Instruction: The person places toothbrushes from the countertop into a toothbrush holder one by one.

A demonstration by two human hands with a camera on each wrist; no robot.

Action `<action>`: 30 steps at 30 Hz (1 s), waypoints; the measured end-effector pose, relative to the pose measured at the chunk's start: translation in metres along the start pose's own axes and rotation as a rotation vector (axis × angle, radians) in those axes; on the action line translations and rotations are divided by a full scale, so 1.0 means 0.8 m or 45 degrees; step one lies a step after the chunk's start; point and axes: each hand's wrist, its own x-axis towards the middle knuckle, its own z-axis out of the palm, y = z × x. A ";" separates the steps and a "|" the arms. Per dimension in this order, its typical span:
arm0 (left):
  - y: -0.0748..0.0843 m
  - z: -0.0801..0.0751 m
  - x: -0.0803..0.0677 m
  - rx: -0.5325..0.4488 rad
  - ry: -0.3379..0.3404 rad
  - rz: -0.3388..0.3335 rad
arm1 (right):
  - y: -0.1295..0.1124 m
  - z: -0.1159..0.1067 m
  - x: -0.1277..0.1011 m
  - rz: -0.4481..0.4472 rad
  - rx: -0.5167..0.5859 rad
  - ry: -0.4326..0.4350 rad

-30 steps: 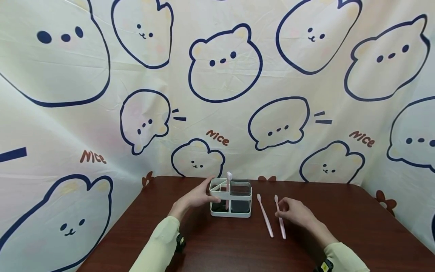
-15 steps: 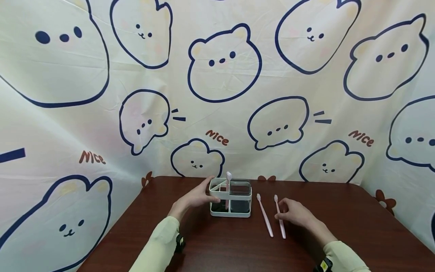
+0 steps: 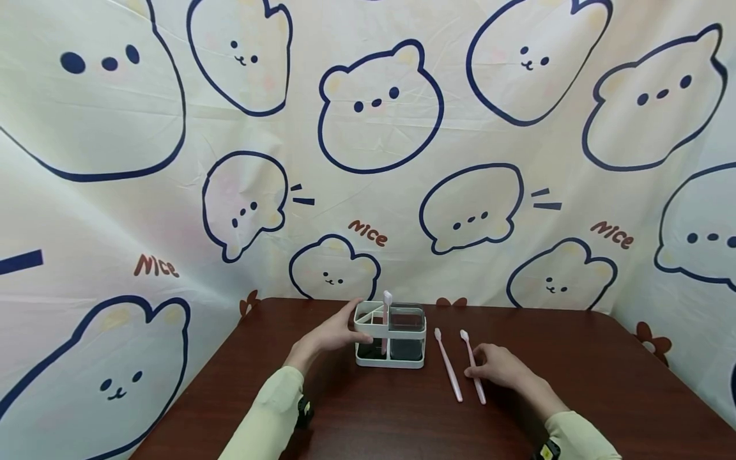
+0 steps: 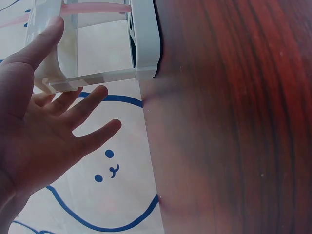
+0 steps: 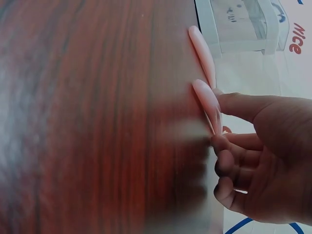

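A white toothbrush holder (image 3: 391, 364) with a clear cup (image 3: 407, 316) in its right side stands on the table. One pink toothbrush (image 3: 387, 300) is upright in its left part. My left hand (image 3: 328, 332) grips the holder's left side, thumb on the front rail and fingers toward the back; the left wrist view shows its outer fingers (image 4: 100, 136) spread. Two more pink toothbrushes lie to the right of the holder. My right hand (image 3: 503, 365) pinches the right-hand toothbrush (image 3: 469, 350) between thumb and index finger at its handle. The other toothbrush (image 3: 448, 367) lies untouched beside it.
The dark brown wooden table (image 3: 368, 421) reaches back to a cream cloth backdrop (image 3: 379, 204) printed with cartoon animals. That cloth also hangs along the left and right sides.
My right hand has shifted slightly toward me along the right-hand toothbrush, whose head has turned a little to the left. The left hand and the holder have stayed put.
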 end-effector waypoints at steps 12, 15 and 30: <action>0.001 0.000 -0.002 -0.009 0.006 -0.001 | -0.002 0.007 -0.006 0.112 0.103 -0.020; 0.000 0.000 -0.002 -0.012 0.005 -0.006 | -0.003 0.007 -0.007 0.113 0.121 -0.015; 0.000 0.000 -0.002 -0.005 0.001 -0.004 | -0.010 0.003 -0.007 0.122 0.212 0.049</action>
